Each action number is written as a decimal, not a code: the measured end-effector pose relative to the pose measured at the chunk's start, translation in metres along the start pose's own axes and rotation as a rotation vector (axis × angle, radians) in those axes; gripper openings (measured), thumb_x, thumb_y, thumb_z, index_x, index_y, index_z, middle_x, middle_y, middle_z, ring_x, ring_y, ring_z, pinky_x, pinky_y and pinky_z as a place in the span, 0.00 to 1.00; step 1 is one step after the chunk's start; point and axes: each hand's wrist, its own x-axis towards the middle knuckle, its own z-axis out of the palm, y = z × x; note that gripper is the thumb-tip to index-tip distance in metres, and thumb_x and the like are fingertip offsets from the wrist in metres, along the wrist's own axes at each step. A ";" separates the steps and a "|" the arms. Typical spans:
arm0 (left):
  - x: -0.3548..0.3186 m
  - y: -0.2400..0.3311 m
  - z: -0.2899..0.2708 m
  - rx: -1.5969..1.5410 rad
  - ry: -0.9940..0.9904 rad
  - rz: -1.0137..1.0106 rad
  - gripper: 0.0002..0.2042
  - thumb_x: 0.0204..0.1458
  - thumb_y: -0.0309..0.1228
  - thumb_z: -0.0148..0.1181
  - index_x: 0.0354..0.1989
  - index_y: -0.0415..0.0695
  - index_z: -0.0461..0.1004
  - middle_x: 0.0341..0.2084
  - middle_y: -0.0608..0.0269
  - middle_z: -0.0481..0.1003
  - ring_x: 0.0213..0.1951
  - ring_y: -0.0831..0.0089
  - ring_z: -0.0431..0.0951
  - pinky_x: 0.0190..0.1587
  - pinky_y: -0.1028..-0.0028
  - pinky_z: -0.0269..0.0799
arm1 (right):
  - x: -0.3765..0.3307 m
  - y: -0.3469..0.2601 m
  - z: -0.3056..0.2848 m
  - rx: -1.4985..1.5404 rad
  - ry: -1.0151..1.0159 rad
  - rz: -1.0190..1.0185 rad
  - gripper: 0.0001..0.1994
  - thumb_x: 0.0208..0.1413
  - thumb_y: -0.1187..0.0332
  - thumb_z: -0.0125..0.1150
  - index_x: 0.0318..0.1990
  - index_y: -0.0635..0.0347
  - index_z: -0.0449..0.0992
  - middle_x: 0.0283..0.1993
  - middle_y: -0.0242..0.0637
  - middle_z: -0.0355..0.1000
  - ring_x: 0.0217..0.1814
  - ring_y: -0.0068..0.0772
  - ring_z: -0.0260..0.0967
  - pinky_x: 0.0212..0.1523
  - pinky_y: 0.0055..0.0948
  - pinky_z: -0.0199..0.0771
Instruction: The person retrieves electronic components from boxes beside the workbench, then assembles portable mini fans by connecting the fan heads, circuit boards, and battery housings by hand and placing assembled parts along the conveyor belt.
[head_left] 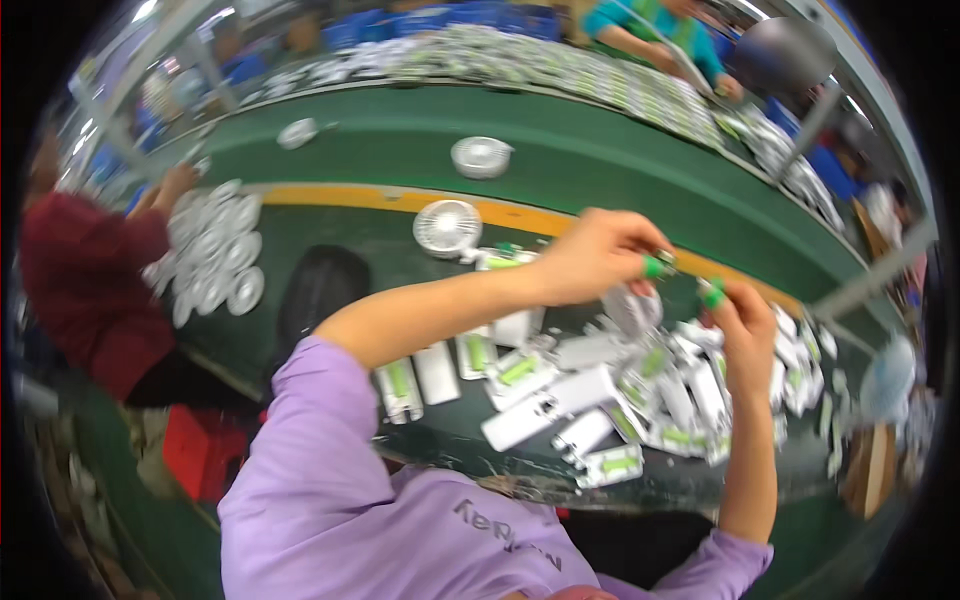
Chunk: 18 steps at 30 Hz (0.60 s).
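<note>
Left hand (600,255): centre of frame, fingers curled, green-capped fingertips pinching a small blurred part (665,262).
Right hand (740,325): right of centre, fingers bent; grip unclear.
White casing (632,308): just below both hands.
Heap of white-and-green casings (560,395): lower centre, on green table (560,160).
Round fan (447,228): upper centre.

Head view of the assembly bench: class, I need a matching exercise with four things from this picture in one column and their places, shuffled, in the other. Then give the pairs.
Things
1. round white fan head
2. left hand
3. right hand
4. stacked white discs

Places
A. raised over the white housings, by the yellow stripe
B. far left, by the red sleeve
C. on the belt beside the yellow stripe
D. right of the other hand

Pairs: 1-C, 2-A, 3-D, 4-B
</note>
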 end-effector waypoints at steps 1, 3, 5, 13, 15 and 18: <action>0.000 0.000 0.003 -0.025 -0.003 -0.023 0.10 0.49 0.19 0.49 0.40 0.34 0.68 0.29 0.58 0.73 0.29 0.76 0.75 0.33 0.78 0.72 | -0.003 -0.003 0.002 0.029 -0.014 -0.024 0.07 0.51 0.68 0.53 0.32 0.63 0.72 0.22 0.26 0.65 0.22 0.13 0.60 0.21 0.13 0.55; -0.002 0.002 0.009 -0.041 -0.010 -0.031 0.08 0.50 0.21 0.50 0.38 0.34 0.68 0.29 0.58 0.73 0.29 0.76 0.75 0.33 0.79 0.73 | -0.007 -0.004 0.004 0.110 -0.031 -0.037 0.06 0.51 0.70 0.54 0.33 0.62 0.72 0.22 0.25 0.65 0.22 0.13 0.60 0.19 0.12 0.53; -0.002 0.001 0.016 -0.047 -0.055 -0.033 0.08 0.50 0.21 0.50 0.39 0.34 0.67 0.29 0.59 0.73 0.29 0.76 0.75 0.33 0.79 0.72 | -0.011 -0.005 0.001 0.126 -0.035 0.008 0.06 0.51 0.70 0.54 0.33 0.63 0.71 0.22 0.25 0.66 0.23 0.13 0.61 0.21 0.12 0.55; -0.009 0.003 0.025 -0.046 -0.098 -0.036 0.07 0.51 0.23 0.48 0.38 0.34 0.68 0.26 0.63 0.72 0.27 0.80 0.74 0.31 0.82 0.71 | -0.015 -0.005 0.005 0.082 -0.096 -0.030 0.05 0.50 0.75 0.52 0.34 0.66 0.70 0.21 0.26 0.66 0.22 0.11 0.60 0.21 0.14 0.59; -0.011 0.005 0.023 0.004 -0.114 -0.041 0.07 0.51 0.23 0.48 0.38 0.35 0.68 0.25 0.63 0.72 0.27 0.81 0.73 0.32 0.82 0.70 | -0.015 -0.007 0.005 0.050 -0.100 -0.056 0.05 0.50 0.74 0.53 0.34 0.67 0.70 0.20 0.26 0.65 0.22 0.12 0.60 0.21 0.15 0.59; -0.011 0.000 0.021 -0.048 -0.129 -0.039 0.07 0.52 0.23 0.47 0.37 0.35 0.68 0.26 0.63 0.72 0.27 0.81 0.72 0.32 0.82 0.70 | -0.014 -0.006 0.005 -0.028 -0.097 -0.060 0.05 0.48 0.75 0.54 0.33 0.68 0.70 0.21 0.30 0.66 0.21 0.16 0.62 0.21 0.18 0.61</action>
